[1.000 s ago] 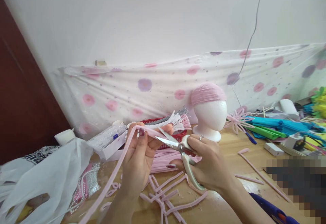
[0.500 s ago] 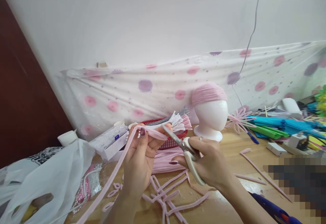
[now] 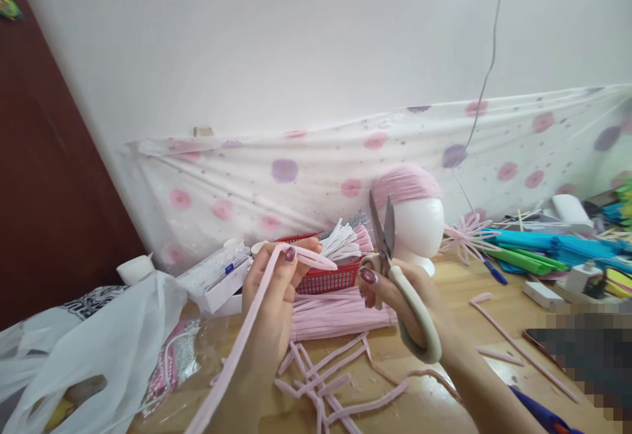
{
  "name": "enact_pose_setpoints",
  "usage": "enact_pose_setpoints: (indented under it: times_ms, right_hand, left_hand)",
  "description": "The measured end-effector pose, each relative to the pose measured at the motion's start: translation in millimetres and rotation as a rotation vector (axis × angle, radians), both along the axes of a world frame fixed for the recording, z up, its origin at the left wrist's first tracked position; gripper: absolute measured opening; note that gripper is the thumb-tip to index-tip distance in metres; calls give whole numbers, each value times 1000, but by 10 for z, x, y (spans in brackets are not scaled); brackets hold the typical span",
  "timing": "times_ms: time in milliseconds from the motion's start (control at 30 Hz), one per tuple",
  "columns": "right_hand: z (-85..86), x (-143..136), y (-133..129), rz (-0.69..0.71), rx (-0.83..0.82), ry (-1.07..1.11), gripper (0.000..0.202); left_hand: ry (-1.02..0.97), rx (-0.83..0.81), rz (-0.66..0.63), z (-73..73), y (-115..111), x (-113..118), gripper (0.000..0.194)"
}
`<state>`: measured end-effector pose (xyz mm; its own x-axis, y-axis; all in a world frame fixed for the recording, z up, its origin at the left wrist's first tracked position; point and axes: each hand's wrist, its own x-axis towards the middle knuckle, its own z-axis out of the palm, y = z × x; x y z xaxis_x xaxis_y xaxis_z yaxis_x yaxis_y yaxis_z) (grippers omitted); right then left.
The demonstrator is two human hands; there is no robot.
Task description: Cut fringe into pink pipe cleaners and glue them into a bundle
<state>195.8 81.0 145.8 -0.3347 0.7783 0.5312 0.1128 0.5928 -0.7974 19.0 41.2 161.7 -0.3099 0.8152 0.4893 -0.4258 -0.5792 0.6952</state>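
Observation:
Between the thumb and fingers of my left hand [image 3: 276, 289] is a pink pipe cleaner [image 3: 241, 328], folded over so a short doubled end points right and a long tail hangs to the lower left. My right hand [image 3: 415, 296] grips white-handled scissors [image 3: 409, 309]; their blades point up and stand apart, away from the pipe cleaner. Below the hands lie a bundle of pink pipe cleaners [image 3: 340, 315] and several bent pink pieces [image 3: 320, 381]. Behind stands a white foam head [image 3: 419, 230] with its top wrapped in pink.
A red basket [image 3: 328, 281] of white, pink and silver pipe cleaners stands behind the bundle. White plastic bags [image 3: 123, 335] and a white box [image 3: 217, 289] are at left. Blue and green material [image 3: 553, 246], a pink looped flower shape [image 3: 469, 236] and a white adapter [image 3: 543, 294] are at right.
My right hand has drawn the scissors right, away from the pipe cleaner, and turned them so the blades point upward. My left hand still holds the folded pipe cleaner.

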Motion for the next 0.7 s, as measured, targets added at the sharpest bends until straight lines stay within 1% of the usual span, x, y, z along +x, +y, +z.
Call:
enact_pose_setpoints:
  times_ms: [67,133,200,300,400,500,567,700]
  right_hand:
    - [1,-29,6,78,-91,78,40]
    - [-4,-57,19,139,-136,158,37]
    - [-7,-76,28,169,-169,213,33]
    - [11,-86,23,191,-244,220,31]
    - [45,-82,3,174,-287,181,32]
    - [40,-80,20,137,-282,166,32]
    - [-2,-76,74,118,-273,198,34]
    - [-123,-52,222,83,-252,331,38]
  left_hand:
    - [14,-37,-10,-4,12,-2,9]
    - [48,-81,-37,-18,31,-3,8]
    - [91,-112,-66,-38,51,3,10]
    - [133,-138,-83,-74,78,20,13]
    - [183,-162,-52,-104,101,30,16]
    - [231,-164,-13,-113,128,12,19]
    - [230,-156,8,-107,153,-23,19]
    - [209,-151,82,-96,206,-133,17]
